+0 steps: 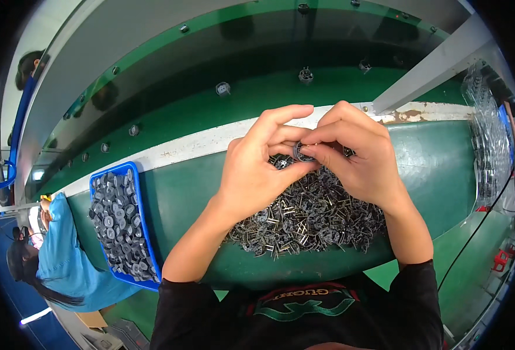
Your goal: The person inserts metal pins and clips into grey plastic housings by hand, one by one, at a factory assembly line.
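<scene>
Both my hands meet above a heap of small dark parts with metal pins [295, 224] on the green table. Between the fingertips is a small round grey plastic part [299, 153]. My left hand [254, 160] grips it from the left with thumb and fingers. My right hand [359, 154] pinches at its right side with thumb and forefinger. Whether the right fingers also hold a second small piece is hidden.
A blue tray [145, 224] of grey round parts stands to the left. Beyond a pale rail [178, 153], a green conveyor belt [176, 105] carries spaced-out parts. A metal post [438, 64] and stacked clear plastic trays [485, 140] are at right. A person in blue [73, 256] sits at far left.
</scene>
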The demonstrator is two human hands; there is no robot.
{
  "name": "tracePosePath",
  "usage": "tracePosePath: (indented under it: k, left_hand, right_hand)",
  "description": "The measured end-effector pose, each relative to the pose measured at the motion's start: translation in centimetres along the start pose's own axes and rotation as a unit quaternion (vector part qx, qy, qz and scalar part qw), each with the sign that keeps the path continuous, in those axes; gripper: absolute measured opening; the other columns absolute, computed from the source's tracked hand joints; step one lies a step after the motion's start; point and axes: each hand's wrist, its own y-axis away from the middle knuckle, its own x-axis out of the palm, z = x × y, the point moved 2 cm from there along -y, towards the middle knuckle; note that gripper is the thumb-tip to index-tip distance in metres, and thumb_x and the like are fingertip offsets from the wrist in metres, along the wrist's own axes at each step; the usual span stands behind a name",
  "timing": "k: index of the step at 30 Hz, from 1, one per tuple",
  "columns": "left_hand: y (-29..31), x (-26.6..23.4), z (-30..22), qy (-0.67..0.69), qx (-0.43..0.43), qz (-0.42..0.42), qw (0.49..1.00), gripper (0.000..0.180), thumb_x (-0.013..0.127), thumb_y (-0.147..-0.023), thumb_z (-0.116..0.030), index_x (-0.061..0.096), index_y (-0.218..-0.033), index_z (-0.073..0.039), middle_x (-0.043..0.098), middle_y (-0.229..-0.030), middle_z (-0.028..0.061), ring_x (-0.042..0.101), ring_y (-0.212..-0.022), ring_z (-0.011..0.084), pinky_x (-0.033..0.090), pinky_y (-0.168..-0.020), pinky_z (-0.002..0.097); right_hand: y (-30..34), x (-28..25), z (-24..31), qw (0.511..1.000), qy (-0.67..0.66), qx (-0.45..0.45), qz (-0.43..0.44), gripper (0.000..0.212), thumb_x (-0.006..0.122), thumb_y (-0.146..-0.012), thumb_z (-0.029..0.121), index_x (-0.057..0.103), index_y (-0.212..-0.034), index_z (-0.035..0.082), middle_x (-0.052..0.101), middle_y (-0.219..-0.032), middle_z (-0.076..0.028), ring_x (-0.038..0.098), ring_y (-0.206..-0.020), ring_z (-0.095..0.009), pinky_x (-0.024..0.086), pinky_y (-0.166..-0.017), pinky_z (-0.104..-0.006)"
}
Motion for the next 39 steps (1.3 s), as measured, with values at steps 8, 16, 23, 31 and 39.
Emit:
tracePosePath:
  k: [8, 16, 23, 31, 39]
  left_hand:
    - [-0.5, -0.5, 1.0, -0.035, 0.020, -0.013, 0.999, 0.070, 0.077, -0.074, 0.015, 0.049, -0.136, 0.001, 0.070, -0.115, 0.0180, 0.068, -0.105, 0.0212, 0.056, -0.088, 0.0307]
    - [-2.1, -2.5, 1.5, 0.098, -0.063, -0.038, 0.993, 0.045, 0.067, -0.087, 0.007, 0.053, -0.129, 0.003, 0.072, -0.111, 0.0161, 0.068, -0.099, 0.0156, 0.055, -0.088, 0.0296]
    - [-8.7, -13.5, 10.1, -0.246, 0.001, -0.235, 0.940, 0.026, 0.061, -0.088, 0.004, 0.065, -0.114, 0.004, 0.074, -0.108, 0.0151, 0.071, -0.095, 0.0188, 0.055, -0.086, 0.0289]
    - [-8.9, -15.9, 11.6, -0.372, -0.031, -0.220, 0.902, 0.030, 0.063, -0.091, -0.012, 0.068, -0.119, -0.006, 0.073, -0.110, 0.0112, 0.067, -0.103, 0.0264, 0.051, -0.093, 0.0374]
    - [-9.3, -8.6, 9.5, -0.449, 0.156, 0.007, 0.880, 0.049, 0.067, -0.084, -0.008, 0.060, -0.133, -0.009, 0.060, -0.137, 0.0141, 0.053, -0.121, 0.0359, 0.041, -0.106, 0.0428]
  right_hand:
    - [0.3, 1.3, -1.0, 0.999, 0.037, 0.023, -0.029, 0.018, 0.077, -0.075, -0.005, 0.070, -0.090, 0.001, 0.060, -0.083, -0.007, 0.062, -0.070, -0.021, 0.051, -0.060, -0.0324]
    - [-0.6, -1.1, -1.3, 0.996, 0.002, 0.076, 0.043, 0.019, 0.069, -0.082, -0.003, 0.072, -0.100, 0.002, 0.065, -0.085, -0.011, 0.065, -0.075, -0.028, 0.052, -0.064, -0.0370]
    - [1.0, -2.2, -5.1, 0.929, 0.236, 0.036, 0.283, 0.022, 0.071, -0.076, 0.001, 0.075, -0.096, 0.008, 0.064, -0.090, -0.008, 0.063, -0.094, -0.031, 0.051, -0.080, -0.0411]
    - [0.5, -2.2, -5.1, 0.941, 0.166, 0.062, 0.290, 0.011, 0.076, -0.073, 0.004, 0.073, -0.084, 0.007, 0.058, -0.088, -0.007, 0.058, -0.095, -0.027, 0.050, -0.083, -0.0378]
    - [-0.9, -2.5, -4.4, 0.975, -0.020, 0.118, 0.186, 0.010, 0.066, -0.083, -0.004, 0.068, -0.091, 0.002, 0.059, -0.089, -0.007, 0.060, -0.082, -0.022, 0.049, -0.070, -0.0332]
